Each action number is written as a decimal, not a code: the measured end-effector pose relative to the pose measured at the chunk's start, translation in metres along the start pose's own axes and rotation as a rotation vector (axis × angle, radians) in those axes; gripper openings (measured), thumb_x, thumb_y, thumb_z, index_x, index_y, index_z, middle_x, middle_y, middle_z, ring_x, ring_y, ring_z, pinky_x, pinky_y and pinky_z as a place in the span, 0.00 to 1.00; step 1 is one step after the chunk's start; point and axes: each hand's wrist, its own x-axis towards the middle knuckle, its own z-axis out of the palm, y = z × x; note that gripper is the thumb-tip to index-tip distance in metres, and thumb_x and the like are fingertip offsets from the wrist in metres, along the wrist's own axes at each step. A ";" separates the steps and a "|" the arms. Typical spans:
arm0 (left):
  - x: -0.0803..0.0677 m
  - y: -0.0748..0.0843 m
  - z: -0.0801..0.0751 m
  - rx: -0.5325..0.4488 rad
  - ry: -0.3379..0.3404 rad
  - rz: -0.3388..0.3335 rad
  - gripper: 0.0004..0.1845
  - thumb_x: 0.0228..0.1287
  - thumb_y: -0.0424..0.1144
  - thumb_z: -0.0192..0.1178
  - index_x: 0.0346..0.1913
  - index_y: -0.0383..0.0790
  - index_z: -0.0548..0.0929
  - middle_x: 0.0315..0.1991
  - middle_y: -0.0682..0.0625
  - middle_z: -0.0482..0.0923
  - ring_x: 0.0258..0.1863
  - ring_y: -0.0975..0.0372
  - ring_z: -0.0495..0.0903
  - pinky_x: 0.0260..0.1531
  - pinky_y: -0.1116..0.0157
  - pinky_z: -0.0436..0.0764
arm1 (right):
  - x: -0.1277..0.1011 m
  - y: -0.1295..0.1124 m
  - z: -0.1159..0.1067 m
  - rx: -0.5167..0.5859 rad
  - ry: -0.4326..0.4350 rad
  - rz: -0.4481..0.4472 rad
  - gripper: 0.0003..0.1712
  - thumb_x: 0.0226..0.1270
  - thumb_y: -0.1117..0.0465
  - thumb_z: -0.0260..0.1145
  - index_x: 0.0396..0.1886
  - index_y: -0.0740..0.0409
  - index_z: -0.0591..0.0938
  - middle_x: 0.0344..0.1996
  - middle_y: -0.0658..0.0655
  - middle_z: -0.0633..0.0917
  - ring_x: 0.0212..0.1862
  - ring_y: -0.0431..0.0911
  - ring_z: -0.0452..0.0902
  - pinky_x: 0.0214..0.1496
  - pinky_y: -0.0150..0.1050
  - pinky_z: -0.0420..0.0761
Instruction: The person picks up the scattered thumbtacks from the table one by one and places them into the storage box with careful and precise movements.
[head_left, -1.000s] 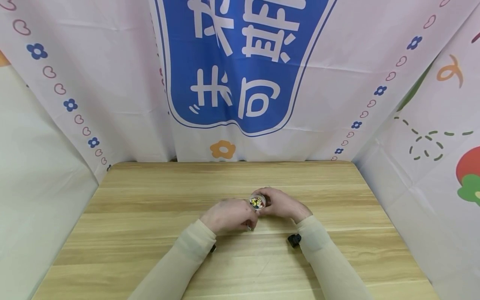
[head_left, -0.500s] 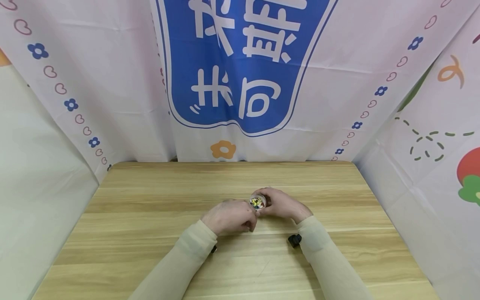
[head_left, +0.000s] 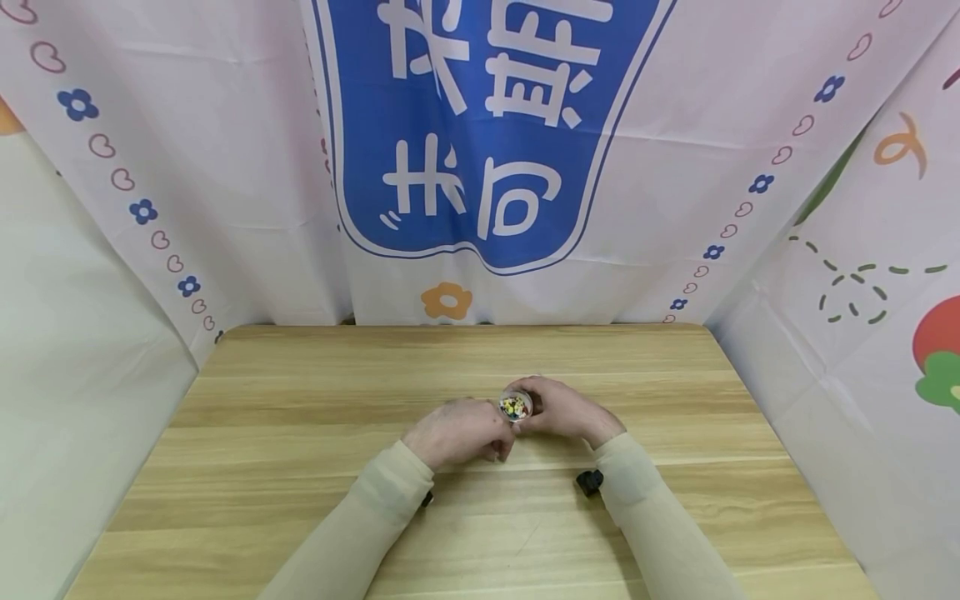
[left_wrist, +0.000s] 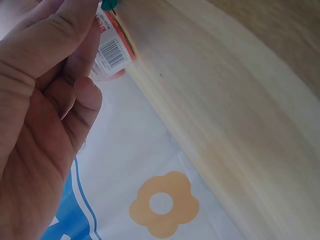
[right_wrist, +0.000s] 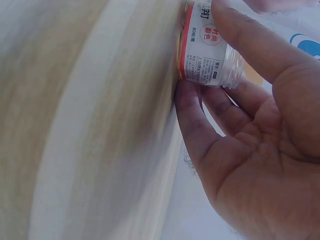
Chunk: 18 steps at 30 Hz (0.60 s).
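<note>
A small clear jar [head_left: 515, 407] with colourful bits inside stands on the wooden table [head_left: 300, 400], a little right of its middle. In the right wrist view the jar [right_wrist: 207, 50] bears a white label with red print. My right hand [head_left: 558, 410] grips it from the right, thumb and fingers [right_wrist: 200, 125] curled round its side. My left hand [head_left: 459, 432] lies curled just left of it. In the left wrist view a finger and thumb [left_wrist: 85, 95] of my left hand pinch the barcode side of the jar [left_wrist: 112, 52]. Whether a lid is on is unclear.
A printed cloth backdrop [head_left: 480, 150] hangs behind the table and down both sides. Small black wrist camera mounts [head_left: 588, 481] show under both sleeves. Bare wood lies all round the hands.
</note>
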 end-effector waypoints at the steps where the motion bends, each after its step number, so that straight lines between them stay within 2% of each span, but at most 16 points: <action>1: 0.000 0.000 0.000 -0.005 0.002 0.002 0.05 0.70 0.42 0.84 0.39 0.56 0.97 0.43 0.63 0.96 0.40 0.70 0.87 0.43 0.68 0.88 | 0.000 0.000 0.000 0.001 0.001 0.002 0.33 0.76 0.64 0.85 0.77 0.57 0.86 0.71 0.62 0.89 0.67 0.51 0.88 0.71 0.49 0.91; 7: -0.002 -0.006 -0.007 -0.052 0.021 0.024 0.06 0.73 0.36 0.83 0.41 0.54 0.97 0.47 0.62 0.97 0.47 0.68 0.91 0.52 0.66 0.91 | 0.001 0.001 0.000 0.000 -0.001 -0.003 0.33 0.76 0.63 0.85 0.77 0.56 0.86 0.70 0.62 0.89 0.65 0.50 0.88 0.70 0.47 0.91; 13: -0.006 -0.012 -0.015 -0.072 0.055 0.028 0.08 0.76 0.34 0.79 0.47 0.53 0.99 0.50 0.60 0.98 0.51 0.66 0.92 0.57 0.63 0.93 | 0.001 0.001 0.000 -0.005 -0.007 -0.019 0.34 0.74 0.60 0.87 0.76 0.55 0.86 0.67 0.60 0.91 0.61 0.47 0.87 0.67 0.43 0.90; 18: -0.008 -0.014 -0.020 -0.092 0.127 -0.004 0.07 0.79 0.36 0.77 0.51 0.52 0.99 0.52 0.58 0.98 0.55 0.63 0.93 0.62 0.60 0.94 | 0.000 0.000 -0.001 0.003 -0.008 -0.007 0.33 0.75 0.60 0.86 0.76 0.54 0.86 0.70 0.61 0.89 0.63 0.48 0.87 0.69 0.46 0.91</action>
